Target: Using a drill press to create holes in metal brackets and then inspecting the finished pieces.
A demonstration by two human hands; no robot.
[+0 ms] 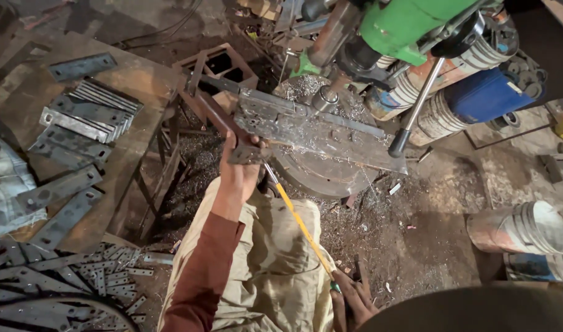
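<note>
Near the frame's middle, my left hand [237, 175] grips a flat grey steel bracket [244, 150]; lower down, my right hand [350, 305] holds a yellow-handled rod [301, 224].

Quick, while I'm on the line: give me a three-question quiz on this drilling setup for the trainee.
1. True or false: the left hand holds the metal bracket on the drill table.
2. The right hand grips which thing? A) drill feed lever B) yellow-handled tool C) white bucket
3. Where does the stack of flat metal plates lie, left or right of the drill press?

Key:
1. True.
2. B, the yellow-handled tool; the feed lever is untouched.
3. Left, on the wooden bench.
</note>
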